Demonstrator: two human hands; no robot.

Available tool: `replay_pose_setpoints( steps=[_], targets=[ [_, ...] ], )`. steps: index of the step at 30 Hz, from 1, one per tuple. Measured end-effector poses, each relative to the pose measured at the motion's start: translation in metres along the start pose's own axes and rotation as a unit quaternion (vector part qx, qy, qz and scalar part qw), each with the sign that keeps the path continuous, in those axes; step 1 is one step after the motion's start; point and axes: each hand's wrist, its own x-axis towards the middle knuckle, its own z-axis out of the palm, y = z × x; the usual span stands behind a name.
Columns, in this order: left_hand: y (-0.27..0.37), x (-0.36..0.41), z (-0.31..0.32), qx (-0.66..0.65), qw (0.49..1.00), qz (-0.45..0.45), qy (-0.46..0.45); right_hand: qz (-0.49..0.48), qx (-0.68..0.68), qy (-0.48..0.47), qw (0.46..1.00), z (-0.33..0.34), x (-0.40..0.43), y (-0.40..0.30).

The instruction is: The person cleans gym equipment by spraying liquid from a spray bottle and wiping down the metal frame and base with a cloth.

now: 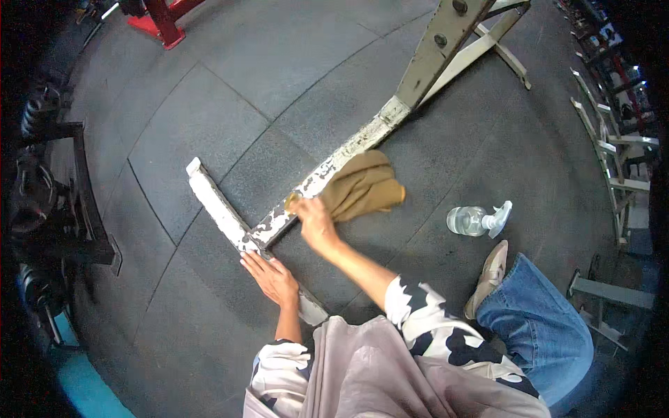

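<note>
Before me lies the T-shaped base of a white metal gym bench frame (355, 143), its paint chipped down to dark metal in patches. My right hand (315, 224) grips a mustard-brown cloth (363, 185) against the long bar, a little short of where it meets the crossbar. Most of the cloth hangs off the bar's right side. Flat on the white crossbar (217, 206), just below the joint, rests my left hand (272, 277). A clear spray bottle with a white trigger head (473, 220) lies on its side on the floor, to the right.
Dark rubber floor tiles (209, 120) surround the frame. Black gym equipment (83, 193) stands at the left, above a blue strip (86, 371). A red metal stand (164, 23) is at the top left. White racks (609, 151) line the right edge. My shoe (488, 277) is near the bottle.
</note>
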Motion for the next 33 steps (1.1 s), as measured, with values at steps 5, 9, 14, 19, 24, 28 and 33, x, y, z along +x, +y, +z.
replay_pose_setpoints(
  steps=[5, 9, 14, 19, 24, 28, 33],
  targets=[
    [-0.005, 0.001, 0.001, -0.006, 1.0, -0.005, 0.004, 0.02, 0.091, -0.141, 0.986, 0.016, -0.012, -0.008],
    [-0.002, -0.002, -0.001, -0.001, 1.0, -0.014, 0.006, 0.121, 0.087, 0.072, 0.986, -0.083, 0.072, 0.05],
    [0.0, 0.001, 0.001, -0.001, 1.0, 0.0, 0.014, 0.064, -0.176, 0.127, 0.974, -0.106, 0.095, 0.107],
    [-0.007, 0.002, -0.002, 0.016, 1.0, -0.007, 0.02, -0.013, -0.142, 0.062, 0.988, -0.02, 0.045, 0.047],
    [-0.006, 0.001, 0.0, -0.004, 1.0, -0.016, 0.007, -0.056, -0.03, 0.001, 0.998, 0.042, -0.005, -0.027],
    [-0.018, -0.002, 0.004, -0.012, 0.998, 0.063, 0.018, -0.098, 0.048, -0.097, 0.989, 0.079, -0.024, -0.07],
    [-0.017, -0.004, 0.007, -0.088, 0.996, 0.017, 0.016, -0.181, 0.072, -0.183, 0.964, 0.075, -0.009, -0.061]
  ],
)
